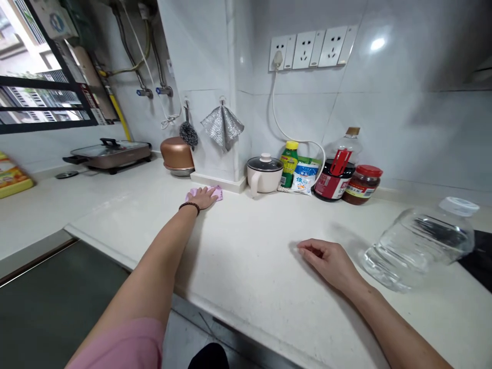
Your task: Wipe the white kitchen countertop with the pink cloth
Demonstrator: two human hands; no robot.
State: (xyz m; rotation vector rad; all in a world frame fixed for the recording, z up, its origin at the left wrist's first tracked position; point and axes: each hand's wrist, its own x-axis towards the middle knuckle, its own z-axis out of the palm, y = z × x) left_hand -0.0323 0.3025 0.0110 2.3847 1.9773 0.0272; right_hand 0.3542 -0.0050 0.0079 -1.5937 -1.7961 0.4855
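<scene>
I have my left hand [202, 199], fingers spread, directly over the pink cloth [219, 193] on the counter [246, 241], just beside the pillar's foot [219, 182]. My right hand [326, 260] is farther off, fingers loosely curled, holding nothing.

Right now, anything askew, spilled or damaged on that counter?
No clear spill or damage stands out on the counter. One oddity: the clear bottle at the picture's right looks tilted, perhaps only wide-lens distortion. The left hand rests on a pink cloth.

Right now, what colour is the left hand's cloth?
The cloth is pinkish-purple, in the head view.
</scene>
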